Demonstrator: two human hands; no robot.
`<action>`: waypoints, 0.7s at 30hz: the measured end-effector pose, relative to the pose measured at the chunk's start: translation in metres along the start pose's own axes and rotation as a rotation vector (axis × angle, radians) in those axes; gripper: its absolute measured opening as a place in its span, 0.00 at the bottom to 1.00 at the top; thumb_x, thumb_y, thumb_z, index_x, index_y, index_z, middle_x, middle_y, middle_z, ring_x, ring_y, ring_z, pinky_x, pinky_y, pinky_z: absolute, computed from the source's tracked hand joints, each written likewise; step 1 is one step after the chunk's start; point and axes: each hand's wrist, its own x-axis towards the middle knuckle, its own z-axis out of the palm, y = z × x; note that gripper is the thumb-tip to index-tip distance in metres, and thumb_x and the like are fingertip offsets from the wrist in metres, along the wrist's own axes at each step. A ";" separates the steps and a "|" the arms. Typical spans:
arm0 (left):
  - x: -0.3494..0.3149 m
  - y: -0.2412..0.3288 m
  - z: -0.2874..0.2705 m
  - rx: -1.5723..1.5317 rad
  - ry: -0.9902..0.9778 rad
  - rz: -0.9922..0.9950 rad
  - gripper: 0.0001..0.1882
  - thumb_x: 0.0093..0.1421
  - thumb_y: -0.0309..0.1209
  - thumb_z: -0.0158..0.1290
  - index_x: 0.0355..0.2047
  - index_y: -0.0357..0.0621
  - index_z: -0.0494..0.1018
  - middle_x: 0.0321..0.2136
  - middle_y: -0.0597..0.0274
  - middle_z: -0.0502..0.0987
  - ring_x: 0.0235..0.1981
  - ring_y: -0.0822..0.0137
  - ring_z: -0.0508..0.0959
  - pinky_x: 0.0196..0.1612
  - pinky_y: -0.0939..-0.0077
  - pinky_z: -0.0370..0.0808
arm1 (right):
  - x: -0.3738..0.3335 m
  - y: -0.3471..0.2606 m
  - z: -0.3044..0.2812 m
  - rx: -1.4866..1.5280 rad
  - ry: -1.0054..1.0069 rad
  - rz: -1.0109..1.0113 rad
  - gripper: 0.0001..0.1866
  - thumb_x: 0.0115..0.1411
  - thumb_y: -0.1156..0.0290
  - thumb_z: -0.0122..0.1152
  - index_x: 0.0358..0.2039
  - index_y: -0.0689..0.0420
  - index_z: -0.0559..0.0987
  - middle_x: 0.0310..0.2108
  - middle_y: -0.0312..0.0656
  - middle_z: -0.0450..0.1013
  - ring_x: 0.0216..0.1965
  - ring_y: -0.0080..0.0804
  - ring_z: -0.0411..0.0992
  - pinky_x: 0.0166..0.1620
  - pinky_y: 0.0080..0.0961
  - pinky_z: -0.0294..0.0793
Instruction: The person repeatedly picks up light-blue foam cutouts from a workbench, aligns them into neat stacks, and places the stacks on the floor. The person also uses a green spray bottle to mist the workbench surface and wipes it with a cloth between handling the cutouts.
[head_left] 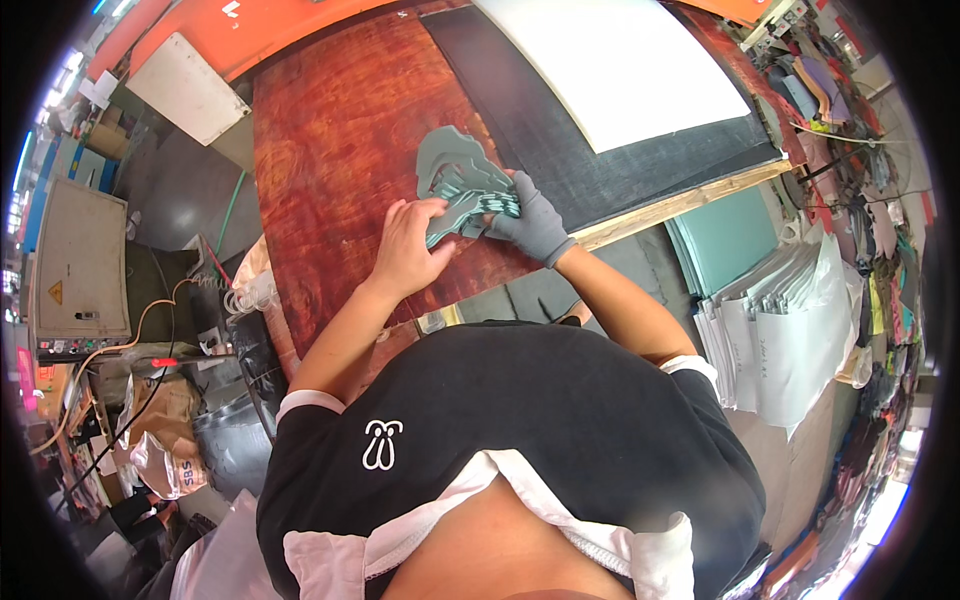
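Note:
A bundle of thin grey-green cut sheet pieces with wavy edges is between my hands, above the reddish-brown wooden tabletop. The pieces fan out unevenly, and their pale edges show toward me. My right hand, in a grey glove, grips the bundle's right end, with the thumb along its side. At the left end, my bare left hand has its fingers and thumb closed about the near corner. Parts of the fingers are hidden behind the pieces.
Right of the wood lies a black board with a large white sheet on it. Stacked green sheets and white-wrapped sheets stand beyond the table's right edge. On the left are a metal cabinet and a coiled hose.

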 end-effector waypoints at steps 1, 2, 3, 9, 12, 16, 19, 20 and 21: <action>0.000 0.005 -0.006 -0.047 -0.109 -0.149 0.30 0.42 0.29 0.61 0.45 0.42 0.62 0.41 0.56 0.68 0.40 0.54 0.70 0.51 0.64 0.61 | 0.000 -0.001 0.000 0.003 -0.001 -0.006 0.34 0.46 0.61 0.65 0.52 0.55 0.61 0.41 0.50 0.70 0.44 0.45 0.70 0.44 0.34 0.68; 0.003 0.007 -0.011 -0.105 -0.169 -0.208 0.30 0.43 0.30 0.61 0.47 0.43 0.62 0.40 0.56 0.68 0.40 0.56 0.70 0.50 0.65 0.63 | 0.000 -0.001 -0.001 -0.011 -0.007 0.006 0.33 0.46 0.61 0.65 0.51 0.54 0.62 0.40 0.49 0.71 0.43 0.45 0.70 0.43 0.34 0.68; 0.006 0.009 -0.017 -0.158 -0.223 -0.258 0.30 0.44 0.31 0.61 0.48 0.44 0.62 0.40 0.57 0.67 0.39 0.58 0.70 0.49 0.67 0.64 | 0.000 -0.001 -0.001 -0.019 -0.010 0.006 0.32 0.46 0.61 0.65 0.50 0.53 0.62 0.39 0.49 0.71 0.42 0.46 0.71 0.43 0.34 0.68; 0.031 0.002 -0.036 -0.287 -0.383 -0.384 0.16 0.53 0.35 0.54 0.39 0.40 0.71 0.24 0.60 0.69 0.28 0.67 0.71 0.33 0.73 0.68 | 0.000 0.004 0.002 -0.064 0.026 -0.045 0.28 0.46 0.61 0.64 0.46 0.52 0.63 0.36 0.46 0.72 0.40 0.47 0.71 0.40 0.37 0.68; 0.035 0.003 -0.036 -0.295 -0.485 -0.353 0.15 0.53 0.35 0.53 0.39 0.40 0.72 0.27 0.58 0.71 0.30 0.63 0.72 0.33 0.71 0.69 | 0.001 0.007 0.003 -0.074 0.030 -0.036 0.27 0.46 0.61 0.63 0.45 0.51 0.64 0.35 0.46 0.71 0.40 0.48 0.71 0.40 0.37 0.68; 0.031 0.014 -0.028 -0.163 -0.340 -0.228 0.15 0.54 0.37 0.53 0.39 0.41 0.72 0.29 0.57 0.71 0.32 0.59 0.72 0.38 0.67 0.67 | 0.001 0.008 0.003 -0.075 0.036 -0.042 0.27 0.46 0.62 0.63 0.45 0.51 0.64 0.35 0.47 0.71 0.39 0.49 0.71 0.39 0.38 0.68; 0.028 0.021 -0.027 -0.051 -0.421 -0.256 0.15 0.53 0.39 0.53 0.38 0.43 0.72 0.31 0.57 0.72 0.34 0.59 0.72 0.42 0.65 0.64 | 0.000 0.008 0.003 -0.088 0.022 -0.010 0.29 0.46 0.66 0.63 0.49 0.54 0.63 0.37 0.49 0.71 0.42 0.47 0.70 0.42 0.34 0.69; 0.027 0.023 -0.026 -0.055 -0.458 -0.287 0.15 0.54 0.39 0.52 0.37 0.43 0.72 0.30 0.57 0.72 0.34 0.59 0.72 0.41 0.65 0.64 | 0.000 0.008 0.002 -0.089 0.024 -0.006 0.29 0.46 0.66 0.63 0.49 0.54 0.63 0.38 0.49 0.71 0.42 0.47 0.70 0.42 0.34 0.69; 0.026 0.024 -0.025 -0.062 -0.485 -0.314 0.14 0.54 0.39 0.52 0.36 0.43 0.71 0.29 0.58 0.72 0.34 0.59 0.72 0.41 0.65 0.64 | 0.000 0.008 0.002 -0.089 0.024 -0.002 0.29 0.46 0.66 0.63 0.49 0.54 0.63 0.38 0.49 0.71 0.42 0.47 0.70 0.42 0.34 0.69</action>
